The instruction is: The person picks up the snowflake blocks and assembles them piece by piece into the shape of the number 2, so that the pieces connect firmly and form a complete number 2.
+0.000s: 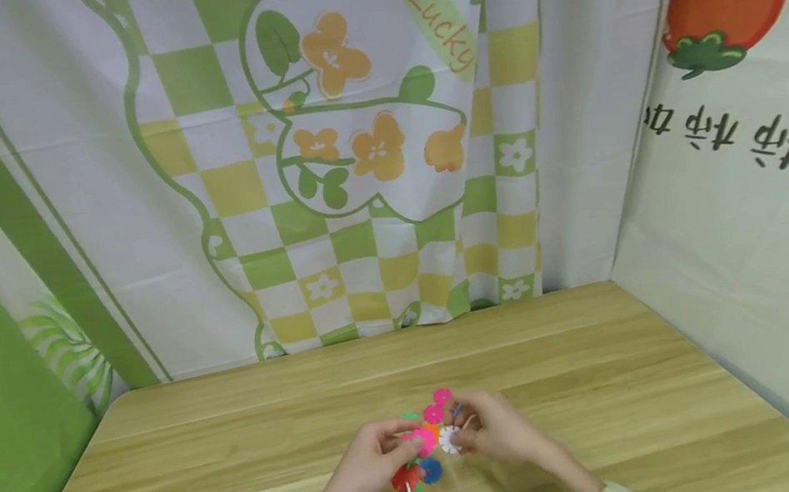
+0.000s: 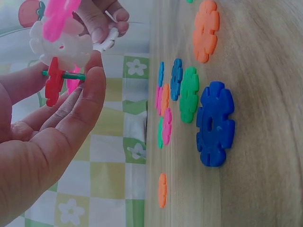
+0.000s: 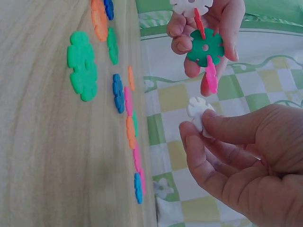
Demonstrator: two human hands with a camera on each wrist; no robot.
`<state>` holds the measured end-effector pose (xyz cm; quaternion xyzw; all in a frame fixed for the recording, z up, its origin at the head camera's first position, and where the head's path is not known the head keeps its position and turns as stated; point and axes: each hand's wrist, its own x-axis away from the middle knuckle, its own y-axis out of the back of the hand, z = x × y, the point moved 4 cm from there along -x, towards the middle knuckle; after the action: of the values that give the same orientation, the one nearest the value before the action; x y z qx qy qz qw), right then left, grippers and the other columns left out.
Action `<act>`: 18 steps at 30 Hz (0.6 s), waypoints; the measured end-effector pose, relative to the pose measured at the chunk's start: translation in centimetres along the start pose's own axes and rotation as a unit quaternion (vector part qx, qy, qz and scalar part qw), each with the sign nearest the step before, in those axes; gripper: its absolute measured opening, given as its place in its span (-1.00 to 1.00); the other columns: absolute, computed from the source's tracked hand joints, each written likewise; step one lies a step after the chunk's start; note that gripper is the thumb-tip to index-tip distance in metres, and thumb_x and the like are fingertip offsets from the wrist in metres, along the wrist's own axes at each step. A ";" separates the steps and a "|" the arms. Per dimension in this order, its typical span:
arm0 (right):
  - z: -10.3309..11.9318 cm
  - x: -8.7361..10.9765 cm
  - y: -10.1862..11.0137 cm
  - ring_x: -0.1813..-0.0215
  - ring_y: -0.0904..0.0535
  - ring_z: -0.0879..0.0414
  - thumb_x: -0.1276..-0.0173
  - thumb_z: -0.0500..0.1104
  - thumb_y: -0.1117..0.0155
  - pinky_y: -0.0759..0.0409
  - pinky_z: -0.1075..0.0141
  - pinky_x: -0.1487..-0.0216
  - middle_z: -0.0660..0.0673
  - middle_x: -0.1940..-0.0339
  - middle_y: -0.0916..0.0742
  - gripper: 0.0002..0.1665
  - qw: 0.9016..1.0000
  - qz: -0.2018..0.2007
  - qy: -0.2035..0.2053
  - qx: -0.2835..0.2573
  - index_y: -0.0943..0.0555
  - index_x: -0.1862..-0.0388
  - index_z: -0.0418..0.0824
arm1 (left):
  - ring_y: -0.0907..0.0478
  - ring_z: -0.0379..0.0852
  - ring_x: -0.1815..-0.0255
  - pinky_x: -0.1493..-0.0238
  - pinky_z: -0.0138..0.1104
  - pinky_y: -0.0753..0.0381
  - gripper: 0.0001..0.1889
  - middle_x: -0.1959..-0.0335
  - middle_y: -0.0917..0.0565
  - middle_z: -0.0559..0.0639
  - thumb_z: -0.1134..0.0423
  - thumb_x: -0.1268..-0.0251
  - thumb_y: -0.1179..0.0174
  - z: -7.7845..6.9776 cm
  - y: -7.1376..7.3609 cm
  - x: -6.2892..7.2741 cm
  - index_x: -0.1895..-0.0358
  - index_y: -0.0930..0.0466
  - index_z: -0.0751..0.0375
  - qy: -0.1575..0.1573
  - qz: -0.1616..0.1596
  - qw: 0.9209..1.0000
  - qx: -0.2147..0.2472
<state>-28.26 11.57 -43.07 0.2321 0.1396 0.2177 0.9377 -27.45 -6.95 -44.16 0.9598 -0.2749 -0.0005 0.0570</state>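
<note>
My left hand (image 1: 361,471) holds a chain of interlocking plastic flower discs by its far end. In the right wrist view that end has a green disc (image 3: 200,55) with a pink disc (image 3: 211,78) slotted into its edge. A red disc (image 2: 54,85) and a white disc (image 2: 59,45) join on behind, in the left wrist view. Between thumb and fingers my right hand (image 1: 499,429) pinches a separate white disc (image 3: 195,109). It is near the pink disc, with a small gap between them. Some fingertips are hidden behind the discs.
Loose flower discs lie on the wooden table (image 1: 244,469), among them a dark blue disc (image 2: 215,124), a green disc (image 3: 82,66) and an orange disc (image 2: 206,30). A patterned curtain (image 1: 367,267) hangs behind the table, and a white printed sheet (image 1: 741,231) on the right.
</note>
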 end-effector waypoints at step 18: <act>1.7 0.1 -0.2 0.33 -0.66 0.09 -0.15 -0.51 -0.31 -0.61 0.45 0.31 -0.11 0.30 -0.72 -0.77 0.990 -0.066 0.082 0.092 -0.61 0.28 -0.24 | -0.64 -0.09 0.47 0.44 -0.42 -0.60 -0.56 0.43 -0.67 0.16 0.28 -0.43 -0.09 -0.3 0.0 0.1 -0.22 -0.38 0.54 0.000 0.000 1.000 0.015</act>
<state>-27.45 10.82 -41.77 0.2891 0.2505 0.1596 0.9101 -27.38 -6.97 -43.82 0.9606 -0.2748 0.0039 0.0427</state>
